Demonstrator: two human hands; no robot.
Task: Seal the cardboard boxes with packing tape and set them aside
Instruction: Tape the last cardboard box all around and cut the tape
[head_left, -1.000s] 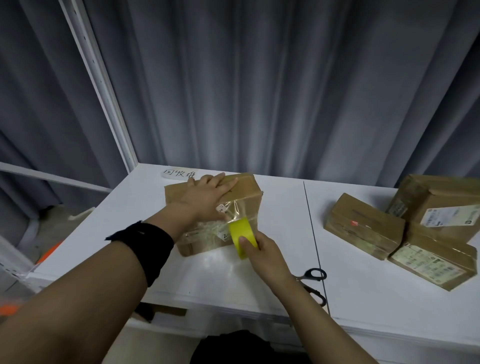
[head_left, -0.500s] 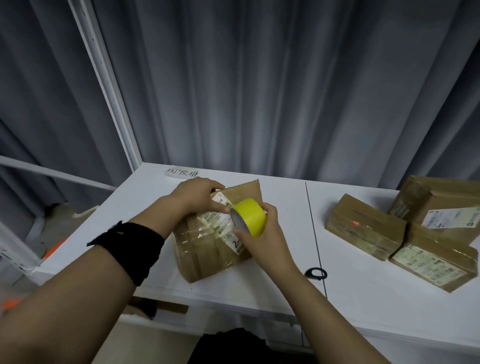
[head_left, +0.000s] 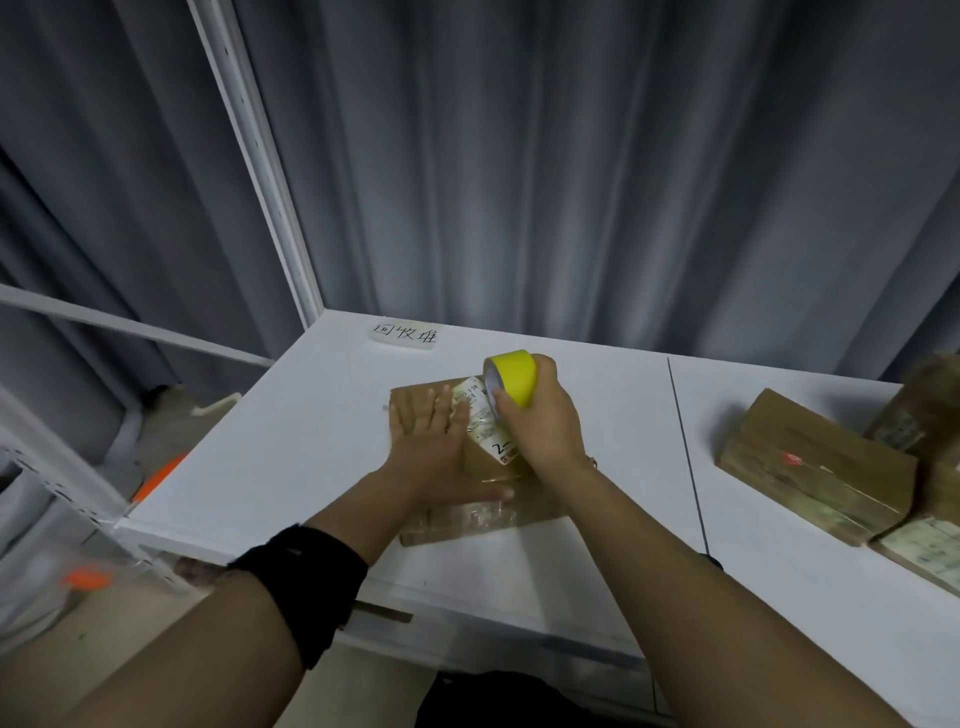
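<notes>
A grey curtain (head_left: 571, 182) hangs behind the white table (head_left: 322, 447) where I work. Other cardboard boxes (head_left: 810, 467) are stacked at the table's right end, well apart from the box (head_left: 467, 514) lying in front of me near the front edge. My left hand (head_left: 431, 447), a black wristband (head_left: 301, 577) on its forearm, lies flat on the box's top, fingers straight and pressing down, thumb spread along the near edge. My right hand (head_left: 545, 421) is curled round the yellow tape roll (head_left: 514, 376), holding it at the box's far edge, just above a white shipping label (head_left: 483, 426). A handwritten paper note (head_left: 405, 335) sits at the table's back edge, beyond the box
</notes>
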